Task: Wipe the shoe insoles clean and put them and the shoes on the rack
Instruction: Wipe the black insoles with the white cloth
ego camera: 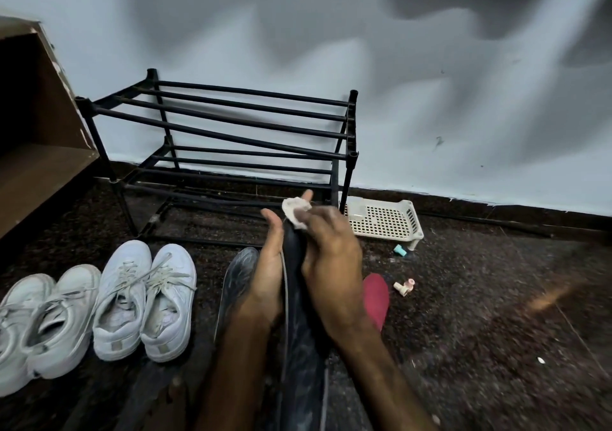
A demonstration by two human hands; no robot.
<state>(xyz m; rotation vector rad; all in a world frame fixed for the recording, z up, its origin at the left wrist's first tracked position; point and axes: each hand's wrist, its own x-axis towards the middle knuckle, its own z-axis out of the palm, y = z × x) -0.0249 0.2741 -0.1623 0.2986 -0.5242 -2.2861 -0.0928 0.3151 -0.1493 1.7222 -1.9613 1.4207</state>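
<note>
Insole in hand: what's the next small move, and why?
Probably draw the cloth down the insole toward its near end. The right hand pinches the cloth at the insole's far tip and the left hand holds its edge. The cloth covers only that tip, so the rest likely needs a pass. The rack holds nothing yet.

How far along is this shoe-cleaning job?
Nothing looks finished yet. In hand: the left hand holds a dark insole while the right hand rubs its tip with a white cloth. Still to do: a second dark insole and a red insole lie on the floor, and four white shoes stand there too, not on the rack.
</note>
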